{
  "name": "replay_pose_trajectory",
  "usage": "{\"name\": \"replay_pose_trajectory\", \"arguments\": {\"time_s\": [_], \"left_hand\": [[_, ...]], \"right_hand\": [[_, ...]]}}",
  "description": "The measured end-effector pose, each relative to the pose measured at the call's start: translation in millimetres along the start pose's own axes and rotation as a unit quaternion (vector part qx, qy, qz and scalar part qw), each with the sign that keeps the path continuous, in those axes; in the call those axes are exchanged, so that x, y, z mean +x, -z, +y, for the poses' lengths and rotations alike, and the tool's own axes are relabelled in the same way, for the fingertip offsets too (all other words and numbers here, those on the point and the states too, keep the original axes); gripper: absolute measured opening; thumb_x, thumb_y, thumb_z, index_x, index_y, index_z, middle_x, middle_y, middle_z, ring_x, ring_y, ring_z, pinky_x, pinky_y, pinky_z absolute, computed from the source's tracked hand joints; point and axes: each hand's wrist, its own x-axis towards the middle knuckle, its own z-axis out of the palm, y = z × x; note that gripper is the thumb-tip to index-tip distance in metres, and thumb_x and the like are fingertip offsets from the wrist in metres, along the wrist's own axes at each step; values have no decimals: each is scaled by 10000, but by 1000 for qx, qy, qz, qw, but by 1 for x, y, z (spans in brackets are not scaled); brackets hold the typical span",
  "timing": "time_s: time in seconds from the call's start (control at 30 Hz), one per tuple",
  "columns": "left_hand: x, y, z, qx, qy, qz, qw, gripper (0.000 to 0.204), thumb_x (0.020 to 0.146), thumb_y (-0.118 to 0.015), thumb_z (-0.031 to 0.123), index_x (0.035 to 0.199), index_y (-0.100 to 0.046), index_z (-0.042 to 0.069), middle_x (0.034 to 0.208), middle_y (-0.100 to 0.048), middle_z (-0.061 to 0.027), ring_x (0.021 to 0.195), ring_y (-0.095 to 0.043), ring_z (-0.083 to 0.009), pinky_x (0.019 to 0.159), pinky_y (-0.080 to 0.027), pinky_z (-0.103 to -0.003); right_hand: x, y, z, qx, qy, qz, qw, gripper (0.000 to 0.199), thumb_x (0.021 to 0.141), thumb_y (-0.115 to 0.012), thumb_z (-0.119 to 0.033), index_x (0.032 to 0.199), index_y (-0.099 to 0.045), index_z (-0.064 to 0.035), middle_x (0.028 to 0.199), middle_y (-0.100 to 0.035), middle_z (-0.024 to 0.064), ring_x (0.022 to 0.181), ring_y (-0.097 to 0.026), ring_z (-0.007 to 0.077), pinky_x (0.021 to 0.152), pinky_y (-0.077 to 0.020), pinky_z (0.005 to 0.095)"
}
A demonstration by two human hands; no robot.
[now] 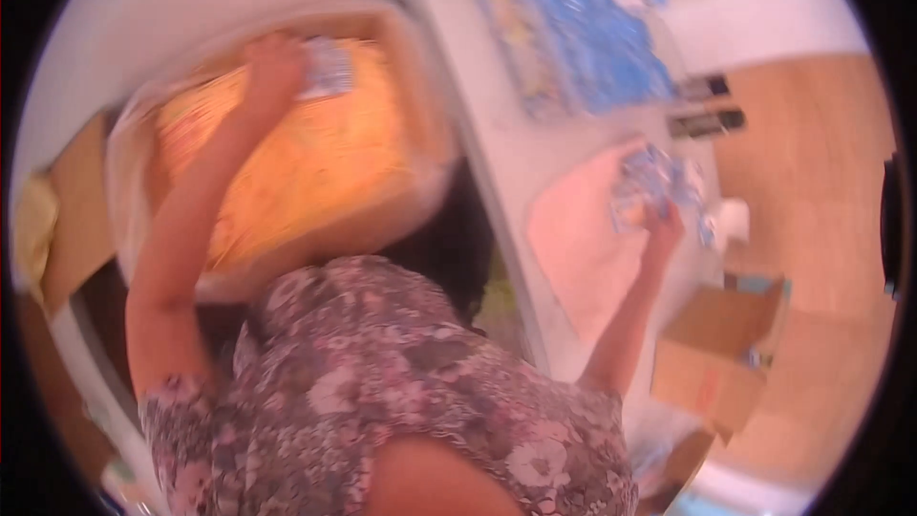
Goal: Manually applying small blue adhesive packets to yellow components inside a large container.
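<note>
Over the far part of a lined cardboard box [427, 86], my left hand [277, 62] is closed on a small blue-and-white packet [331, 69]. Orange-yellow pieces or packets [315, 167] fill the box; blur hides their exact kind. To the right, my right hand [666, 226] reaches over the white table with its fingers closed at the edge of a group of small blue-and-white packets [654, 177]. The fingers appear to pinch one of them, though the picture is smeared there. Under these packets lies a pale pink sheet [578, 229].
On the table [444, 14], a large heap of blue wrapped packets [597, 33] lies at the far end. Two dark objects [705, 122] sit at its right edge, near a white item [732, 222]. An open cardboard box [712, 358] stands at lower right, beside the wooden floor [812, 229].
</note>
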Motion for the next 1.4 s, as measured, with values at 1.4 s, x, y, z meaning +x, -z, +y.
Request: {"name": "replay_pose_trajectory", "arguments": {"time_s": [1.4], "left_hand": [[-189, 119, -103, -534, 227, 146, 801, 105, 837, -639, 63, 891, -671, -21, 842, -625, -23, 791, -560, -70, 708, -447, -210]], "right_hand": [[-184, -413, -300, -136, 668, -369, 632, 149, 726, -652, -160, 830, -629, -55, 842, -576, 62, 862, -554, 226, 670, -449, 366]]}}
